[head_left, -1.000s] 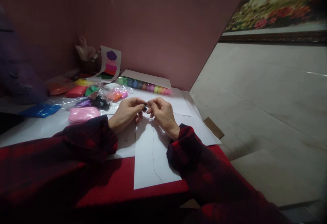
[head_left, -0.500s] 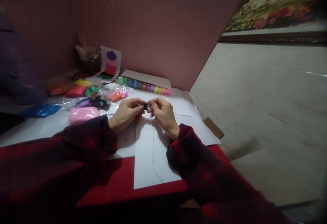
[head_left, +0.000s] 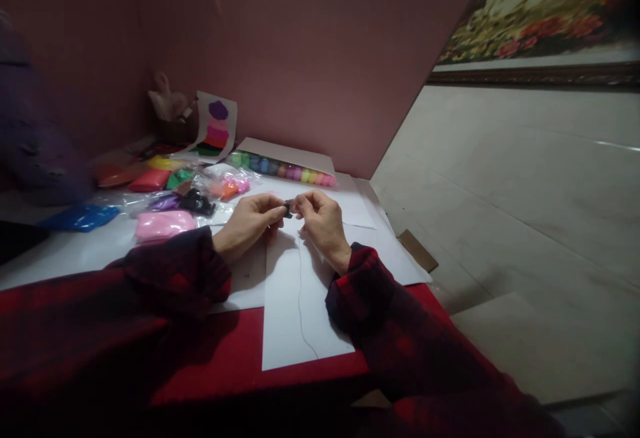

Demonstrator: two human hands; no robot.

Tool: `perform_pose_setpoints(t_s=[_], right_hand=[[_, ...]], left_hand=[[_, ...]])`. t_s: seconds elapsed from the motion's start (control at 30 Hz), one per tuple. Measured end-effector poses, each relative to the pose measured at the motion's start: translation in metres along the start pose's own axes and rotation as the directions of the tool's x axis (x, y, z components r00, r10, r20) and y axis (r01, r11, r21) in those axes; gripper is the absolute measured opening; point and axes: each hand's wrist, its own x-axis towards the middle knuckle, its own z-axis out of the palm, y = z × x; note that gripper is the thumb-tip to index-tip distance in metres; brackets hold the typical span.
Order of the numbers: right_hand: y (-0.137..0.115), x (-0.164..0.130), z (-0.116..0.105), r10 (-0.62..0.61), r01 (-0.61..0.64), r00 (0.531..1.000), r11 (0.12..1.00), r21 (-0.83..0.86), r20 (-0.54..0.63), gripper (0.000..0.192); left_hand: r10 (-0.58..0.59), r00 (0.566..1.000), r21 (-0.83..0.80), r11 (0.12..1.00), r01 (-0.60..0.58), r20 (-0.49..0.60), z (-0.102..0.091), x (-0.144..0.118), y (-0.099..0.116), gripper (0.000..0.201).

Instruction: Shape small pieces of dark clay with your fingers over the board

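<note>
Over a white sheet of paper [head_left: 285, 331], my left hand [head_left: 250, 225] pinches a small lump of black clay [head_left: 287, 211] between thumb and fingertips. My right hand [head_left: 323, 225] is closed in a pinch at the right edge of that lump; its fingertips partly hide what they grip. A thin curved line [head_left: 301, 291] runs down the sheet below the hands. To the left of my left hand lie an open bag of black clay [head_left: 197, 202] and a pink clay packet [head_left: 165, 225].
More clay packets, among them blue [head_left: 83, 217] and red [head_left: 150, 180], cover the table's left side. A box of coloured clay [head_left: 285, 166] and a card with coloured shapes [head_left: 217, 125] stand at the back by the wall. Red cloth [head_left: 215, 365] shows at the front edge.
My right hand's fingertips have shifted slightly right, away from my left, and a little more of the black lump shows. The rest stays in place.
</note>
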Motion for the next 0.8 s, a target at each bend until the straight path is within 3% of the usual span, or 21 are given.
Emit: perform_pose_setpoints(t_s=[0.27, 0.4, 0.57, 0.8], right_hand=[[0.0013, -0.0004, 0.0002, -0.016, 0.016, 1.0, 1.0, -0.026, -0.005, 0.023], [0.0033, -0.0012, 0.0016, -0.018, 0.018, 0.998, 1.0, -0.003, 0.056, 0.021], [0.004, -0.0021, 0.0034, -0.017, 0.011, 0.994, 0.999, 0.053, 0.112, 0.013], [0.0019, -0.0019, 0.0027, -0.033, 0.03, 0.995, 0.999, 0.036, 0.095, 0.013]], left_hand=[[-0.012, 0.996, -0.047, 0.999, 0.008, -0.087, 0.002, -0.0001, 0.0033, 0.018], [-0.019, 0.99, -0.085, 0.996, 0.007, -0.139, 0.0016, 0.0, 0.0033, 0.022], [-0.007, 0.996, -0.057, 0.998, 0.002, -0.093, 0.0009, -0.0001, 0.002, 0.019], [-0.002, 0.999, -0.035, 0.999, 0.0, -0.05, 0.0, 0.0004, 0.0015, 0.02]])
